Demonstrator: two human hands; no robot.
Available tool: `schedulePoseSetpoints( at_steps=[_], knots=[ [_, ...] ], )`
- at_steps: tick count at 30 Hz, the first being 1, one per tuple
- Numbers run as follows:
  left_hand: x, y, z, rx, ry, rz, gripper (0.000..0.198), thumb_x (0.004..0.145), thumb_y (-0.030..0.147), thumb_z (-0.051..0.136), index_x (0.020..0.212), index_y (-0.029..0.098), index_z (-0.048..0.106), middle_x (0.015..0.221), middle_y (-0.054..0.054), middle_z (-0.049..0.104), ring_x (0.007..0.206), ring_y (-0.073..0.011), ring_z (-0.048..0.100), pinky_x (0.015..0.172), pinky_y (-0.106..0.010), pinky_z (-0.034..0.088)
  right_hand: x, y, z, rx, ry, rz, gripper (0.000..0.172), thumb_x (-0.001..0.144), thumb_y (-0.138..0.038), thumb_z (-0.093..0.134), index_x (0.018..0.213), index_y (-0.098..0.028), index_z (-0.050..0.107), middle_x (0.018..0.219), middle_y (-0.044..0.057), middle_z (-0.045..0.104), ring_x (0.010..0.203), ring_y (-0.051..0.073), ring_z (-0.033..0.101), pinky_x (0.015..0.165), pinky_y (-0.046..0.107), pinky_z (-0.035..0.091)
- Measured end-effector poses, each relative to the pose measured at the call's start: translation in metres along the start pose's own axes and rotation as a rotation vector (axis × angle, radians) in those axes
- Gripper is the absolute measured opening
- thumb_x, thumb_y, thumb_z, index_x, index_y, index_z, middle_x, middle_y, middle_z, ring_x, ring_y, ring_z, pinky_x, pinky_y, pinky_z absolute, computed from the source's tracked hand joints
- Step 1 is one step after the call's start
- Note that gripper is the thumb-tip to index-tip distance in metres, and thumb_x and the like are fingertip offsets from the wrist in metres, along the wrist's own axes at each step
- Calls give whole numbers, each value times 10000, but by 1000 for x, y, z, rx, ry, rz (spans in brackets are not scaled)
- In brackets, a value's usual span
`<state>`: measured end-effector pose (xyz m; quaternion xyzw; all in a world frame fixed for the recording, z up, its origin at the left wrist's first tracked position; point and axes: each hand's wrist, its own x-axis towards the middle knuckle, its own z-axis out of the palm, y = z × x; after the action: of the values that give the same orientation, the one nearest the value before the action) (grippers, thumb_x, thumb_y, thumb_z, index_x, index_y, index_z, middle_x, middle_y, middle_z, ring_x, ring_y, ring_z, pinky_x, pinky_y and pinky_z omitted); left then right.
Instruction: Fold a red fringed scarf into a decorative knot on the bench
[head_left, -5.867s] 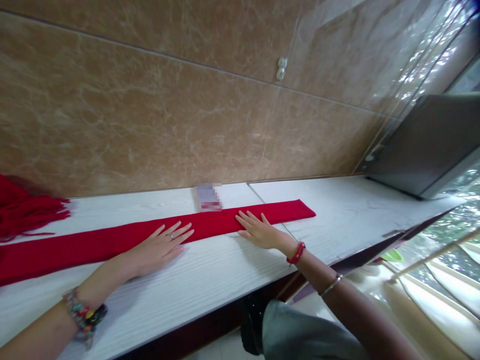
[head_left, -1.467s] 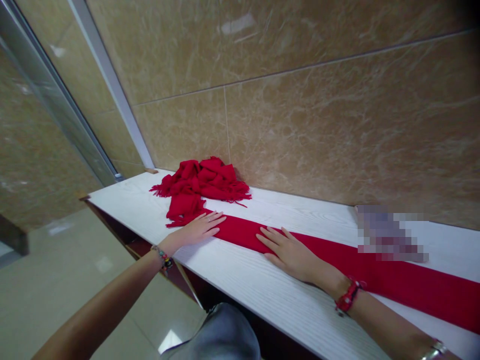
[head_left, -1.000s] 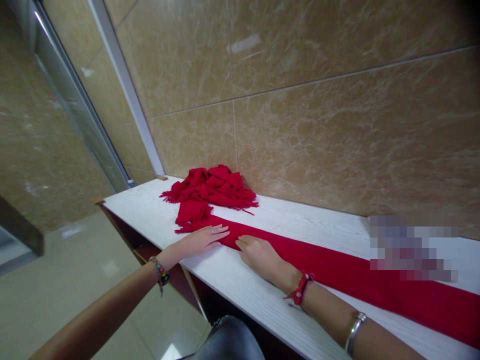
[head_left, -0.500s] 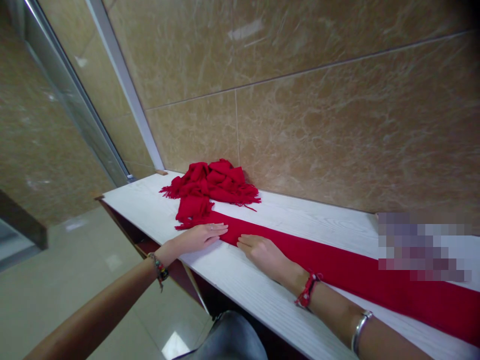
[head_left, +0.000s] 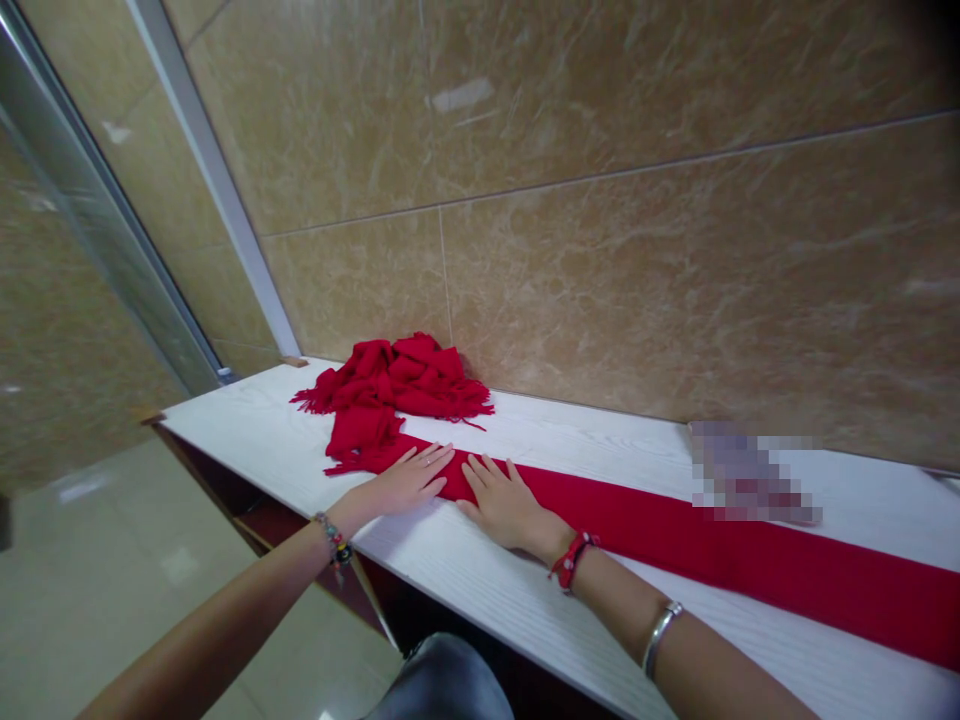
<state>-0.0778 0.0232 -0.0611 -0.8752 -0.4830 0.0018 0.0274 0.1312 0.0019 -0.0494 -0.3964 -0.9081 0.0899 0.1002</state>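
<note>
A long red scarf [head_left: 637, 512] lies flat in a folded strip along the white tabletop and runs out of view at the right. My left hand [head_left: 411, 480] rests on its left part, palm down, fingers stretched out. Close beside it, my right hand [head_left: 504, 502] presses flat on the same strip with its fingers spread. Neither hand grips anything. Just beyond my left hand, a crumpled heap of red fringed cloth [head_left: 405, 375] sits near the wall, with a fringed end hanging toward the strip's left end.
The white table [head_left: 465, 560] has open shelf space under its front edge. A marbled tile wall [head_left: 585, 290] stands right behind it. A blurred-out flat object [head_left: 742, 475] lies at the back right, touching or near the scarf. A small brown piece [head_left: 295, 361] sits at the far corner.
My right hand's fingers have spread and lie flatter on the scarf. My left hand's fingers have also fanned out. The whole view has shifted slightly, with things appearing further left.
</note>
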Motion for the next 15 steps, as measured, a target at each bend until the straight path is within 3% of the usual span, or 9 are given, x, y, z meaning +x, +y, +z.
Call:
schedulePoseSetpoints(
  at_steps=[4, 11, 15],
  knots=[
    [4, -10, 0, 12, -55, -169, 511, 885, 356, 268, 1346, 140, 236, 1422, -135, 144, 1302, -265, 113, 1000, -477, 198, 6, -2, -9, 59, -1, 80, 612, 878, -448, 196, 1342, -51, 243, 1413, 157, 190, 1300, 269, 132, 1019, 518, 116],
    [-10, -47, 4, 59, 62, -250, 467, 893, 330, 251, 1302, 117, 322, 1377, -149, 286, 1274, -211, 246, 999, -397, 259, 9, 11, 7, 2, 63, 60, 592, 873, -425, 216, 1332, -55, 274, 1403, 154, 225, 1289, 255, 183, 1027, 480, 130],
    [-29, -45, 9, 98, 75, -282, 488, 893, 334, 238, 1301, 82, 326, 1370, -156, 298, 1262, -203, 277, 1010, -359, 249, -2, 12, 9, -15, 73, 39, 588, 874, -426, 209, 1331, -64, 282, 1399, 149, 241, 1282, 256, 206, 1016, 482, 163]
  ],
)
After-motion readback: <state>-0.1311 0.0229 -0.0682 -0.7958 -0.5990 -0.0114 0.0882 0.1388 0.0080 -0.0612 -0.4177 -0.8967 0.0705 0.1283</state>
